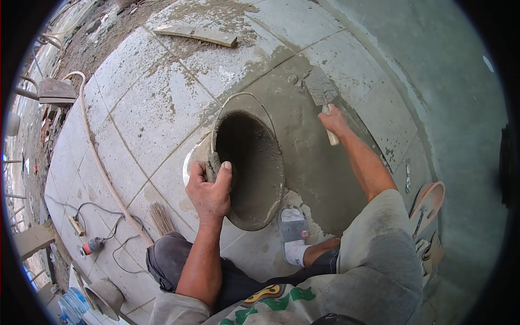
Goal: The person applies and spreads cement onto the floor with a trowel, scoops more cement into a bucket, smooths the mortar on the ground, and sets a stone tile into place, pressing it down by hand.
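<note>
Right now the bucket is tilted in front of me, its mortar-coated mouth turned toward my right and its wire handle arched over the far side. My left hand is clenched at the bucket's near left edge, thumb up; a grey lump sits under those fingers, and I can't quite tell whether it is mortar or part of the rim. To the right of the bucket, my right hand grasps the trowel by its pale handle, the blade caked and lying over the wet mortar, which spreads from beside the bucket across the tiles. My slippered foot is just on the near side of the bucket. Left of it lie a straw brush, a long hose and a corded power tool; well beyond it rests a wooden board.
</note>
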Action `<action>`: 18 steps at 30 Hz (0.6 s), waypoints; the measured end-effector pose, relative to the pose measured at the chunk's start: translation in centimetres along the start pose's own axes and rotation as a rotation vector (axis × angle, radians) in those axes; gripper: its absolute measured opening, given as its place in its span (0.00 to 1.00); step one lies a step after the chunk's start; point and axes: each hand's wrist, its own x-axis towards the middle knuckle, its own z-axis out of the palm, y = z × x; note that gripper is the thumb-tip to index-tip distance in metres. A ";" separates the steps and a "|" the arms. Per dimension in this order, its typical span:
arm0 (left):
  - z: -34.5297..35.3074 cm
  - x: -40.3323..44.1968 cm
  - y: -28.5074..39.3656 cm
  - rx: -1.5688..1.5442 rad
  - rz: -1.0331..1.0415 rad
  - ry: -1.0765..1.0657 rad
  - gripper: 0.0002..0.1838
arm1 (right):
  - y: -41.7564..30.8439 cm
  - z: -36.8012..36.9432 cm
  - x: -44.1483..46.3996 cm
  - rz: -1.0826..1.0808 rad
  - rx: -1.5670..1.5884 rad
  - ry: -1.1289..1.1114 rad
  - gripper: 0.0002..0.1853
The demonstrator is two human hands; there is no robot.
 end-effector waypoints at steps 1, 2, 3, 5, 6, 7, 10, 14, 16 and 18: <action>0.3 -0.2 0.0 -0.009 0.005 0.010 0.18 | 0.3 -0.6 0.9 -0.012 -0.002 0.008 0.29; 0.4 -0.2 0.0 0.030 0.021 0.005 0.18 | 0.3 -1.1 2.1 0.141 0.025 -0.187 0.31; 0.5 0.0 0.2 0.076 0.038 0.001 0.18 | -0.4 -1.5 2.9 0.293 0.056 -0.386 0.33; 0.0 -0.3 0.8 0.033 0.007 0.008 0.18 | -1.7 -0.5 2.8 0.263 0.082 -0.329 0.29; -0.2 -0.4 1.0 -0.020 -0.026 0.002 0.18 | -2.4 0.1 2.6 0.247 0.101 -0.266 0.27; -0.5 -0.3 0.8 -0.010 -0.029 0.015 0.18 | -2.6 0.8 3.2 0.237 0.106 -0.278 0.27; -1.4 -0.1 0.4 -0.080 -0.016 0.094 0.17 | -2.6 2.9 4.6 0.217 0.068 -0.265 0.27; -2.2 -0.3 -1.4 0.011 0.048 0.171 0.16 | -0.9 5.5 3.9 -0.013 -0.081 -0.343 0.27; -2.0 -0.4 -0.7 0.003 0.026 0.173 0.16 | -0.8 5.7 3.9 -0.069 -0.072 -0.289 0.27; -1.8 -0.8 -0.1 0.000 -0.004 0.166 0.16 | -0.5 4.9 4.5 0.074 0.071 -0.243 0.26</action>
